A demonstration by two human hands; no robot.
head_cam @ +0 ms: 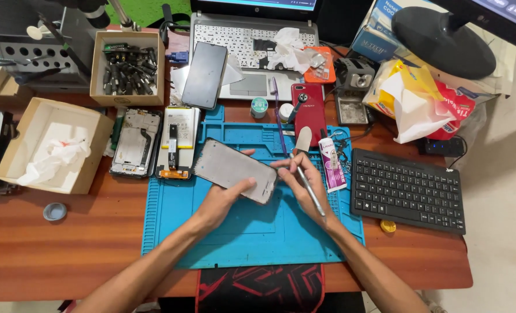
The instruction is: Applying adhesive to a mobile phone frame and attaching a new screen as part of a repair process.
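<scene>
Left hand [220,200] grips phone screen panel [235,170] | right hand [304,185] pinches metal tool [307,182] | risk: slip cracks panel edge.

A phone repair bench, folks: blue silicone work mat [240,232] dead centre on the wooden desk [67,249], stripped phone frames [135,144] at ten o'clock, a box of screwdriver bits [127,69] at eleven, laptop [252,52] at twelve.

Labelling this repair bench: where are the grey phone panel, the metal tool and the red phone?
grey phone panel [230,168]: head view, middle of its flat face.
metal tool [310,188]: head view, mid-shaft.
red phone [311,113]: head view, back cover.
</scene>
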